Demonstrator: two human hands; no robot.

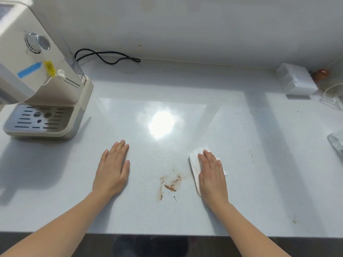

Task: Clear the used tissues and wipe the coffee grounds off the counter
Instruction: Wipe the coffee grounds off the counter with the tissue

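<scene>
A smear of brown coffee grounds point(169, 185) lies on the pale counter point(167, 89), near its front edge and between my hands. My right hand point(212, 176) rests flat, palm down, on a folded white tissue point(194, 164) just right of the smear; the tissue's left edge and far corner stick out from under the fingers. My left hand point(113, 168) lies flat on the bare counter to the left of the grounds, fingers together, holding nothing. A few small specks of grounds point(251, 154) sit further right.
A cream coffee machine point(40, 75) with a drip tray point(39, 118) stands at the back left, its black cord point(107, 57) along the wall. A white box point(297, 81) and glassware point(334, 99) sit at the back right; another glass item point(336, 143) is at the right edge.
</scene>
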